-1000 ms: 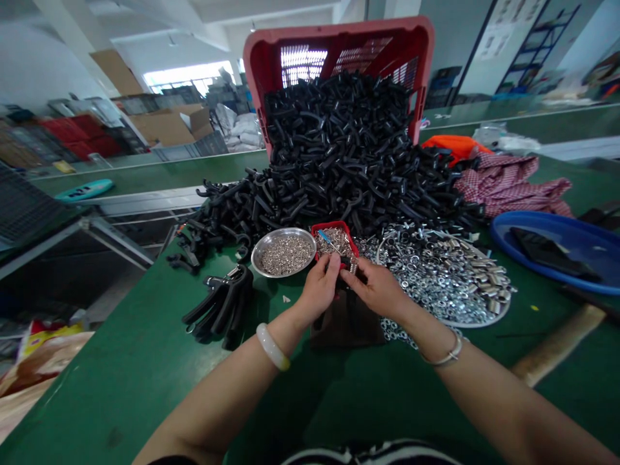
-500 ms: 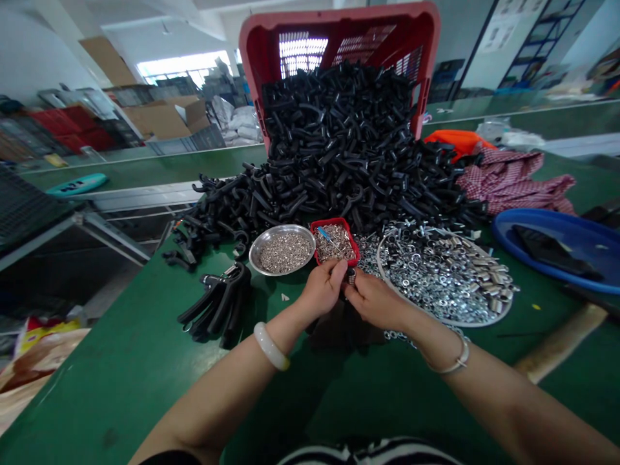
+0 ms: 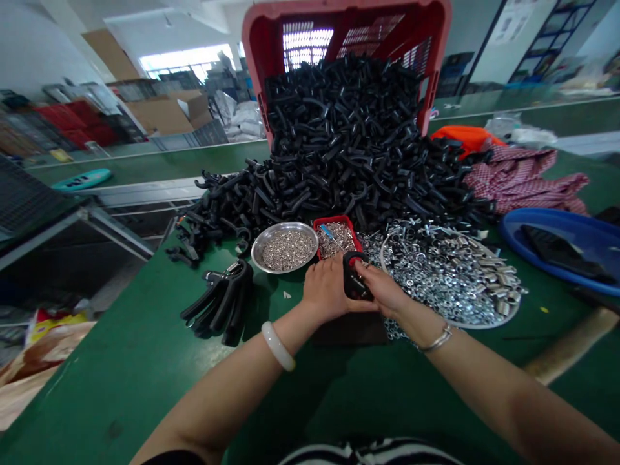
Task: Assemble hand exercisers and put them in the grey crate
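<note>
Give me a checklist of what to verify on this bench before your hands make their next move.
1. Black plastic handle held between left hand and right hand: ok.
2. Anything seated inside that handle: cannot tell, the hands hide it.
3. Steel dish of small silver parts, near the left hand: ok, stocked.
4. Red tray with small metal parts and a blue-handled tool: ok, close to both hands.
5. Washers on the green bench, outside the round tray: not ok, spilled.
6. Black handles from the tipped red crate: not ok, heaped right behind the dish and tray.
</note>
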Tool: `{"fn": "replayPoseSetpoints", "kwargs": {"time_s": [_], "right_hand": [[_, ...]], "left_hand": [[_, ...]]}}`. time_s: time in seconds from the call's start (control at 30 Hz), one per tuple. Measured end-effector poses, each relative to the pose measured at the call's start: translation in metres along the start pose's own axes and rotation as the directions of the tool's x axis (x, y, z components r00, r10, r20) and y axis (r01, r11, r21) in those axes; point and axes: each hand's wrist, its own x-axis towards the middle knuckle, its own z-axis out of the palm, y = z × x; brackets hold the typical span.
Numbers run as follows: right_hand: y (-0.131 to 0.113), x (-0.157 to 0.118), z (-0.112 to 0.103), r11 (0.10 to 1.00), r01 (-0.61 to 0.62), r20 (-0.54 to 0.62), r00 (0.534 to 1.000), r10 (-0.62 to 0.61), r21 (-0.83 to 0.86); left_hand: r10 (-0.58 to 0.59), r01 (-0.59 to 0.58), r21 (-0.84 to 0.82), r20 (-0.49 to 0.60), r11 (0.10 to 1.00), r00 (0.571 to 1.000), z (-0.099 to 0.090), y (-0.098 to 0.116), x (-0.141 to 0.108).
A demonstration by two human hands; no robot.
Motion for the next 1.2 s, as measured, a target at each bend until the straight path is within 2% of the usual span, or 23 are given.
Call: {"fn": "replayPoseSetpoints", "kwargs": {"time_s": [0.1, 0.13, 0.17, 0.2, 0.23, 0.27, 0.3, 0.37, 0.4, 0.43, 0.5, 0.57, 0.73, 0.77, 0.83, 0.9, 0.93, 1.07, 1.2], "right_hand": [[0.007, -0.004, 0.002, 0.999, -0.004, 0.028, 1.000, 0.003, 0.041], [0.006, -0.005, 0.000, 1.000, 0.003, 0.065, 0.998, -0.001, -0.025], [0.003, -0.006, -0.004, 0.988, 0.004, 0.113, 0.993, 0.014, -0.154], [-0.003, -0.006, -0.009, 0.940, 0.012, 0.155, 0.987, 0.044, -0.342], [-0.012, -0.004, -0.015, 0.828, 0.042, 0.164, 0.985, 0.060, -0.559], [-0.023, 0.000, -0.019, 0.644, 0.083, 0.139, 0.990, 0.035, -0.760], [-0.035, 0.006, -0.023, 0.414, 0.122, 0.112, 0.992, -0.050, -0.902], [-0.057, 0.022, -0.024, -0.022, 0.162, 0.162, 0.947, -0.278, -0.987], [-0.065, 0.032, -0.021, -0.181, 0.175, 0.226, 0.919, -0.323, -0.968], [-0.072, 0.043, -0.016, -0.292, 0.195, 0.285, 0.908, -0.308, -0.936], [-0.077, 0.064, -0.004, -0.401, 0.240, 0.338, 0.921, -0.193, -0.884], [-0.075, 0.081, 0.008, -0.424, 0.237, 0.321, 0.937, -0.137, -0.874], [-0.066, 0.097, 0.015, -0.386, 0.203, 0.289, 0.940, -0.181, -0.900], [-0.066, 0.097, 0.013, -0.372, 0.200, 0.288, 0.937, -0.198, -0.907], [-0.066, 0.095, 0.008, -0.339, 0.202, 0.291, 0.927, -0.235, -0.919], [-0.066, 0.094, 0.003, -0.303, 0.207, 0.293, 0.916, -0.274, -0.930], [-0.066, 0.093, 0.001, -0.286, 0.211, 0.293, 0.912, -0.288, -0.935], [-0.062, 0.091, -0.005, -0.234, 0.211, 0.281, 0.904, -0.323, -0.949], [-0.059, 0.087, -0.006, -0.220, 0.203, 0.271, 0.900, -0.341, -0.954]], "left_hand": [[-0.027, 0.031, 0.085, -0.041, 0.996, 0.999, 0.007, -0.001, -0.007], [-0.026, 0.028, 0.094, -0.029, 0.995, 0.999, 0.007, -0.004, -0.008], [-0.017, 0.018, 0.094, -0.004, 0.995, 1.000, 0.007, -0.007, -0.008], [0.000, -0.002, 0.090, 0.029, 0.996, 1.000, 0.006, -0.011, -0.008], [0.023, -0.028, 0.086, 0.063, 0.996, 0.998, 0.004, -0.016, -0.007], [0.051, -0.059, 0.083, 0.096, 0.995, 0.994, 0.002, -0.020, -0.006], [0.085, -0.095, 0.083, 0.123, 0.992, 0.989, 0.001, -0.023, -0.004], [0.162, -0.178, 0.092, 0.158, 0.980, 0.974, 0.001, -0.027, 0.000], [0.196, -0.215, 0.100, 0.172, 0.972, 0.966, 0.003, -0.028, 0.003], [0.224, -0.247, 0.108, 0.186, 0.963, 0.957, 0.004, -0.029, 0.005], [0.264, -0.297, 0.126, 0.221, 0.947, 0.939, 0.008, -0.030, 0.008], [0.278, -0.318, 0.142, 0.246, 0.937, 0.929, 0.011, -0.032, 0.007], [0.296, -0.322, 0.105, 0.210, 0.941, 0.932, 0.003, -0.042, 0.004], [0.260, -0.280, 0.099, 0.182, 0.955, 0.948, 0.000, -0.044, 0.008], [0.109, -0.123, 0.128, 0.111, 0.984, 0.988, -0.007, -0.047, 0.021], [-0.056, 0.038, 0.215, 0.080, 0.976, 0.995, -0.011, -0.048, 0.041], [-0.107, 0.077, 0.265, 0.099, 0.961, 0.989, -0.012, -0.048, 0.052], [-0.163, 0.078, 0.361, 0.211, 0.929, 0.964, -0.009, -0.041, 0.090], [-0.172, 0.082, 0.365, 0.223, 0.928, 0.960, 0.000, -0.036, 0.102]]}}
